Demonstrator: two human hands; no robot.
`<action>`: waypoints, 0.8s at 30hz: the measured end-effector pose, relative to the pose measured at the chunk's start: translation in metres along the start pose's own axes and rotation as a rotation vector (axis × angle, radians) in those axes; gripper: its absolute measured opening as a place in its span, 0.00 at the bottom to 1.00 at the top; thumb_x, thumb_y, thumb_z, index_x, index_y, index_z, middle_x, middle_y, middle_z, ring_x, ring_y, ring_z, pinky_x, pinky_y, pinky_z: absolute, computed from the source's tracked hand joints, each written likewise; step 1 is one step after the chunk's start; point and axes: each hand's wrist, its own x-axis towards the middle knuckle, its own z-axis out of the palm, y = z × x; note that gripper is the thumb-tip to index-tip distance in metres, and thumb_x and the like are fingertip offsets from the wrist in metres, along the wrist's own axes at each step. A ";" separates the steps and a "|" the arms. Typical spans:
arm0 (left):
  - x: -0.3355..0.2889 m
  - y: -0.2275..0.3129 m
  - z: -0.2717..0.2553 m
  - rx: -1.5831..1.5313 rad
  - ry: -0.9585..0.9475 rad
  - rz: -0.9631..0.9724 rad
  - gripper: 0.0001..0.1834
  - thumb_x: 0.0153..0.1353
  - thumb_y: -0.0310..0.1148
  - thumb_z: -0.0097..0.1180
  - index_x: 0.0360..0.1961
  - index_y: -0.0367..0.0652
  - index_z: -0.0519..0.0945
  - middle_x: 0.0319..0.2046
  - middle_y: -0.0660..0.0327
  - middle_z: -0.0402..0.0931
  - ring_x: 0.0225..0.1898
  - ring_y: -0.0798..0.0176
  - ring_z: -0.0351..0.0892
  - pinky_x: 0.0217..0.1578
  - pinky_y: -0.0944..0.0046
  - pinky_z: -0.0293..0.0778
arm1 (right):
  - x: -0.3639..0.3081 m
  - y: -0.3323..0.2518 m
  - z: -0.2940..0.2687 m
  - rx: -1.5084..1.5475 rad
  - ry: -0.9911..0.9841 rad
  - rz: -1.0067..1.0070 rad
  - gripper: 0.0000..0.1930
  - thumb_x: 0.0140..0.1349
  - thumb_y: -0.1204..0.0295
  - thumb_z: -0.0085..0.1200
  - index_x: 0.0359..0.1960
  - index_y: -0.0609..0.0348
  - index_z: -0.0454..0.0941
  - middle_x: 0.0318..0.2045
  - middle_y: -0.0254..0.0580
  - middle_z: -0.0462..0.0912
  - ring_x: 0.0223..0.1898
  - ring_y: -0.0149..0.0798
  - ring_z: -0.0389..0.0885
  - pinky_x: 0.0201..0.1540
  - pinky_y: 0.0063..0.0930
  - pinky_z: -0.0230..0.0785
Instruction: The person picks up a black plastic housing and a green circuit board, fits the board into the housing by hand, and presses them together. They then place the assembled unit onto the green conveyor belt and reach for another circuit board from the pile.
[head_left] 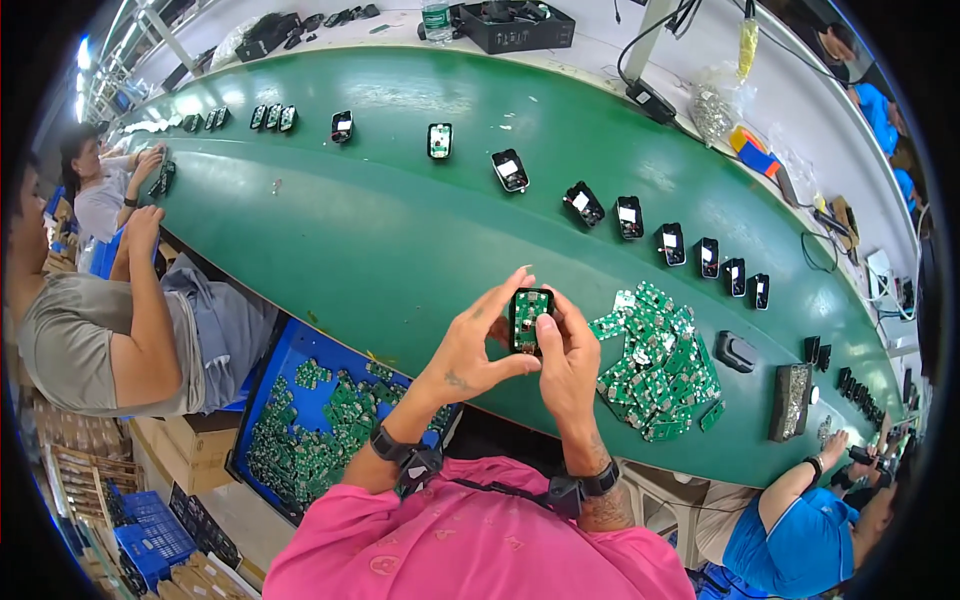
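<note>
My left hand (pixel 478 345) and my right hand (pixel 568 358) together hold a small black housing with a green circuit board (pixel 528 318) seated in it, just above the near edge of the green belt. Left fingers pinch its left side, with the index finger raised over the top. Right fingers grip its right side and lower end. A heap of loose green circuit boards (pixel 660 362) lies on the belt just right of my right hand.
A row of black housings (pixel 628 217) runs along the green conveyor belt (pixel 380 220). A blue bin of circuit boards (pixel 315 420) sits lower left. People sit at left (pixel 110 335) and lower right (pixel 800 525). A black tray (pixel 793 400) lies right.
</note>
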 end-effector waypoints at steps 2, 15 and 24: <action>-0.002 -0.003 0.003 -0.254 0.039 -0.003 0.34 0.61 0.30 0.65 0.68 0.36 0.67 0.63 0.53 0.72 0.50 0.65 0.81 0.47 0.64 0.79 | -0.001 -0.010 0.001 -0.028 -0.006 -0.005 0.19 0.71 0.72 0.51 0.61 0.66 0.74 0.37 0.41 0.82 0.35 0.28 0.80 0.36 0.24 0.78; -0.001 0.013 0.030 0.247 0.278 0.254 0.17 0.70 0.25 0.48 0.59 0.33 0.73 0.52 0.54 0.81 0.44 0.69 0.81 0.43 0.70 0.78 | 0.001 -0.012 0.004 -0.347 0.155 -0.385 0.09 0.69 0.73 0.53 0.46 0.65 0.80 0.31 0.46 0.81 0.26 0.35 0.79 0.31 0.30 0.72; 0.017 -0.002 0.034 -0.079 0.419 -0.079 0.11 0.67 0.23 0.51 0.49 0.35 0.75 0.43 0.54 0.85 0.35 0.73 0.81 0.32 0.73 0.79 | 0.020 0.015 -0.001 -0.231 0.064 0.035 0.11 0.67 0.71 0.55 0.46 0.66 0.81 0.22 0.37 0.80 0.20 0.26 0.75 0.23 0.24 0.68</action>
